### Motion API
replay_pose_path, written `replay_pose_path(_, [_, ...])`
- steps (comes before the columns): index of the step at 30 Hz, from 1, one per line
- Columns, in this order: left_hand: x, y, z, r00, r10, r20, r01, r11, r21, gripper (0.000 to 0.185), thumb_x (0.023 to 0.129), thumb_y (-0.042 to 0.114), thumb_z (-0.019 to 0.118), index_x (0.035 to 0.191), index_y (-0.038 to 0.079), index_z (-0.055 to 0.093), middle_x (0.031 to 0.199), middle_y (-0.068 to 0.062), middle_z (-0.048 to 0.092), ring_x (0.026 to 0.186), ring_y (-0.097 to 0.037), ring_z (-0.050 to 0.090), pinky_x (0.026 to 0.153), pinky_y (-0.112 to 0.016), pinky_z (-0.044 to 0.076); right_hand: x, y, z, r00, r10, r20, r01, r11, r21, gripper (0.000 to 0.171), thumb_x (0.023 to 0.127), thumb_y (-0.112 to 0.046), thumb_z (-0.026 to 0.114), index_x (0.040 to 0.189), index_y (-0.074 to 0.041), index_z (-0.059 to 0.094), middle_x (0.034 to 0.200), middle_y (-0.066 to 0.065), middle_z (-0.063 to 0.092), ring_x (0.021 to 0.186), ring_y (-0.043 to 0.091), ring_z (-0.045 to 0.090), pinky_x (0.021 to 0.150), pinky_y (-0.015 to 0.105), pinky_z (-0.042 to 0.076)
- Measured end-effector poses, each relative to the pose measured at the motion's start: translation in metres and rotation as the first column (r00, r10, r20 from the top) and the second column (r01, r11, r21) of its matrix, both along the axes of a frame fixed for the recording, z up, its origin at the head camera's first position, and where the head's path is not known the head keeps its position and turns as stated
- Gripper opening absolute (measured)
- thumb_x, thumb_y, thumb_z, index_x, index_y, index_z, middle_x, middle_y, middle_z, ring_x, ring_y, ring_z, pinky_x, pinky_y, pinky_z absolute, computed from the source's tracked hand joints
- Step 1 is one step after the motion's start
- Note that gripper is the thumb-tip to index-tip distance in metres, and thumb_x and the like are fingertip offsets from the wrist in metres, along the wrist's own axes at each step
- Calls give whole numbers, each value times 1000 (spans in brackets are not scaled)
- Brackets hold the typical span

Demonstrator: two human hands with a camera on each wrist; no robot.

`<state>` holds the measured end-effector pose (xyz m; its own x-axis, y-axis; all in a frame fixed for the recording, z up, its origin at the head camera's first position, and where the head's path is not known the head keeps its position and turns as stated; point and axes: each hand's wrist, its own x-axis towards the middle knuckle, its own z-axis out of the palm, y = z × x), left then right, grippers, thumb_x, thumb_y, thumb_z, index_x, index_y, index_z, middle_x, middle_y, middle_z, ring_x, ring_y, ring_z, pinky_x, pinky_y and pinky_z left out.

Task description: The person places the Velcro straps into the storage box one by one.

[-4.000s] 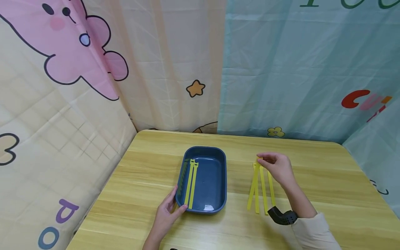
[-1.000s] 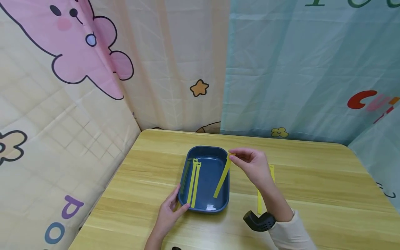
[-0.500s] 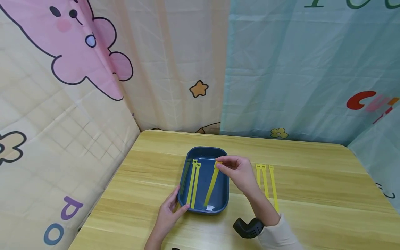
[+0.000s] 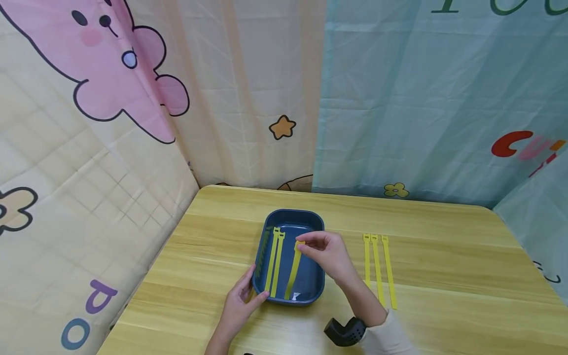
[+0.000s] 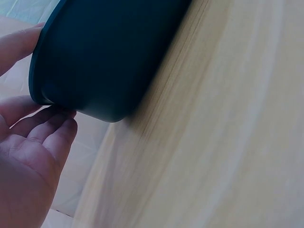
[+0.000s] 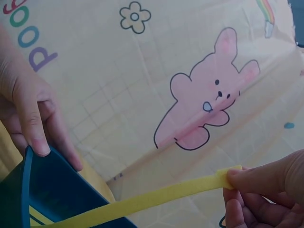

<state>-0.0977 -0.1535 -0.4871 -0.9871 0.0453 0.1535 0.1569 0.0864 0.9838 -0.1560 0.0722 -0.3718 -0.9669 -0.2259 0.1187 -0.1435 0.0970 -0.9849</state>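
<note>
At the center of the head view, a person's right hand [image 4: 326, 254] pinches the top end of a yellow strap [image 4: 293, 270] between thumb and fingertips, lowering it into a dark blue tray [image 4: 316, 281] on a wooden table [image 4: 443, 305]. The strap hangs slanted from the pinch, its lower end down at the tray's near wall, just right of 2 matching straps [image 4: 273, 264] lying side by side along the tray's left half. In the right wrist view the strap [image 6: 156, 199] runs from the pinching fingertips [image 6: 237, 179] at lower right down into the tray [image 6: 52, 194] at lower left, bowing slightly along its length. That bend suggests a thin, light, limp band that will sag and swing from any single hold, so the widened tab at its top end looks the surest place to take it, with a 2-finger pinch likely enough. The left hand [image 4: 237, 301] steadies the tray's near left corner, thumb on the rim and fingers against the outer wall, as the left wrist view shows with the fingers [image 5: 57, 130] pressed under the rim. To the right of the tray, 3 more straps [image 4: 378, 268] lie in a row on the table. Cartoon-printed curtains [image 4: 133, 98] fill the upper frame.
</note>
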Motion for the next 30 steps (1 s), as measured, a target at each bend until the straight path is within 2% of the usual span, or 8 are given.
replay_pose_path(14, [1,0,1,1000,-5,-17,6,1000,17,74,79,7,72,137,-9,29,143,-28,22,129,-37,27,100,-25,29,-2,-4,-1,1000,-19,17,19,1000,15,17,82,-5,69,97,1,69,88,10,67,77,22,62,71,24,55])
replay_pose_path(30, [0,0,0,1000,2,-7,-2,1000,5,74,79,9,72,138,-7,31,144,-25,23,129,-36,27,101,-31,28,-32,-5,-10,992,-130,4,130,991,15,17,79,-2,71,95,3,69,86,10,66,74,20,59,67,21,53])
